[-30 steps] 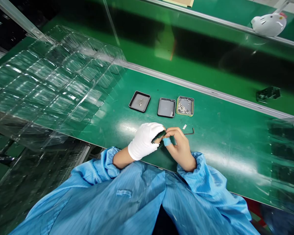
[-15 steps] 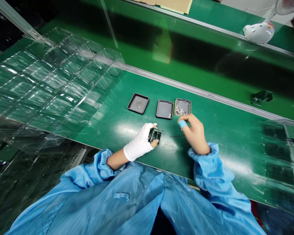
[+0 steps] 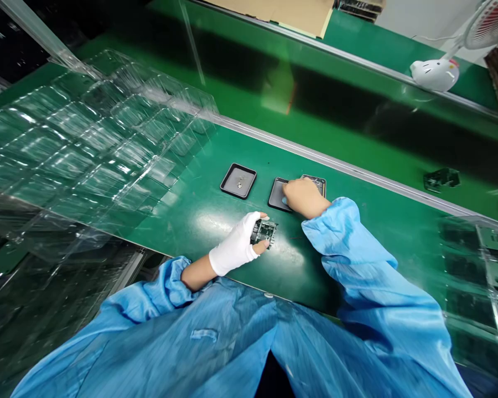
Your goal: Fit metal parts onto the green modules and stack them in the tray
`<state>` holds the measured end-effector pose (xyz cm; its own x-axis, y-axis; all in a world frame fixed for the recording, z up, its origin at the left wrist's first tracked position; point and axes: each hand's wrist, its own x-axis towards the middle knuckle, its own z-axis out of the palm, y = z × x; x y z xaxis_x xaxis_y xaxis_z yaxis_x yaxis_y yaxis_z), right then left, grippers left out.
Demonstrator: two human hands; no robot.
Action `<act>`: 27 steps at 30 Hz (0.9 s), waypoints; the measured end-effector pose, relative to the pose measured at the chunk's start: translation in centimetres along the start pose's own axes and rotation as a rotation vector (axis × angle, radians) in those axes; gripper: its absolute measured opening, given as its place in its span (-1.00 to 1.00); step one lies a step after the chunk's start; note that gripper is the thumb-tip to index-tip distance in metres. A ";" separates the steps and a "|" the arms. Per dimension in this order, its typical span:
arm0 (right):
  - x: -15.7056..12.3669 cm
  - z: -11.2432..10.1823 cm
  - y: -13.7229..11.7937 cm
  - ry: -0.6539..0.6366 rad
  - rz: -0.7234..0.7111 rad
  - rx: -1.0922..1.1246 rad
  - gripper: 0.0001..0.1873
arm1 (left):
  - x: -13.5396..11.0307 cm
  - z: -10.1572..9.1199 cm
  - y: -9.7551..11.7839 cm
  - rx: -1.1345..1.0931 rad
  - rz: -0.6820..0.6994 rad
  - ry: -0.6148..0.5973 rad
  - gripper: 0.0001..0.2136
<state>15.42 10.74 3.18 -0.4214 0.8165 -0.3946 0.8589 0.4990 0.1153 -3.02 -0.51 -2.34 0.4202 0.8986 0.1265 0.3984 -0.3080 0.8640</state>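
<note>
My left hand [image 3: 237, 246], in a white glove with bare fingertips, is closed around the edges of a small green circuit board assembly [image 3: 264, 232] above the table. Over the middle black tray [image 3: 276, 193] is my right hand [image 3: 304, 197], bare except for a blue finger cover. Its fingers point down into that tray and look pinched, but whatever is between them is hidden. Behind it shows part of a third tray [image 3: 321, 185], mostly covered by the hand. To the left, another black tray [image 3: 237, 181] has a few small metal parts in it.
Clear plastic compartment trays [image 3: 108, 138] are stacked at the left. Another clear tray [image 3: 477, 265] with boards lies at the right. A green board assembly [image 3: 442, 179] rests beyond the metal rail [image 3: 336, 162]. A white fan [image 3: 435, 73] stands on the back shelf.
My right hand has moved forward and left, from in front of the trays to over the middle one. My left hand still holds the board, now tipped with its face more upward.
</note>
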 end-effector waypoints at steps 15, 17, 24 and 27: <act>-0.1 1.3 1.0 0.156 -0.037 0.028 -0.77 | 0.0 -0.7 -0.1 -0.036 0.068 0.037 -0.52; 0.0 1.8 0.7 0.172 -0.021 0.003 -0.77 | 0.2 -1.2 0.0 -0.037 0.071 0.078 -0.54; 0.3 2.1 0.2 0.168 0.032 0.069 -0.79 | 1.4 -2.6 0.5 -0.043 0.060 0.208 -0.64; 0.7 2.1 -0.1 0.171 0.087 0.074 -0.79 | 1.5 -2.5 0.6 -0.032 0.053 0.212 -0.66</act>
<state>15.62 10.64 0.94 -0.3826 0.8961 -0.2249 0.9106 0.4070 0.0724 -4.23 1.43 -0.43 0.2573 0.9282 0.2688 0.3529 -0.3492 0.8680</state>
